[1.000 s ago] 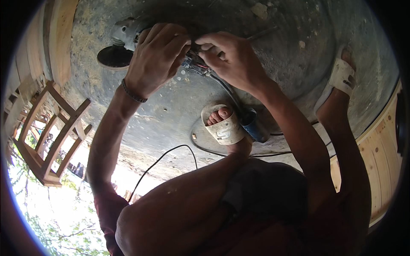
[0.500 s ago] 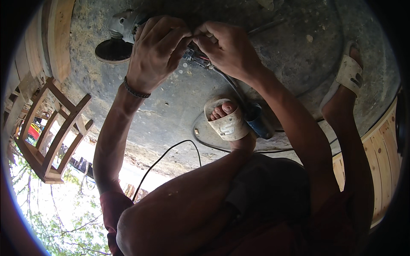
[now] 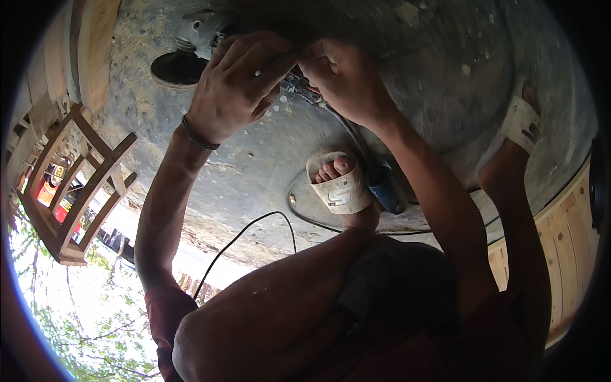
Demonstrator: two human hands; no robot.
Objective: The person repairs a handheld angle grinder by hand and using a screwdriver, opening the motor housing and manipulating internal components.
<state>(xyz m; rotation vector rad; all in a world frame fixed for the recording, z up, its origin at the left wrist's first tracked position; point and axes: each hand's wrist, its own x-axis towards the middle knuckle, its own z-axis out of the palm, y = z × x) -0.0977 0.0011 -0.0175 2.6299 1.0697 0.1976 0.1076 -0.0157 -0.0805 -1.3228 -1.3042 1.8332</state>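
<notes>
Twelve o'clock: my left hand (image 3: 238,89), right hand (image 3: 347,83) close together, fingers narrow, likely for precision near wiring (image 3: 305,89); can't tell what's held.

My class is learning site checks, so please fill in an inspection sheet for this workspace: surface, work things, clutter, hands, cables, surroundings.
Surface: grey floor, stained and speckled.
Work things: grinder with a dark disc, partly behind the left hand; exposed wiring by the hands; blue sleeve beside one sandal.
Clutter: a few small pale bits or spots; too small to tell.
Hands: left and right hand close together, fingers curled; anything pinched is hidden.
Cables: thick cable from the wiring toward the sleeve; thin black loop nearer the person.
Surroundings: wooden frame and planks at left, pale boards at right.
</notes>
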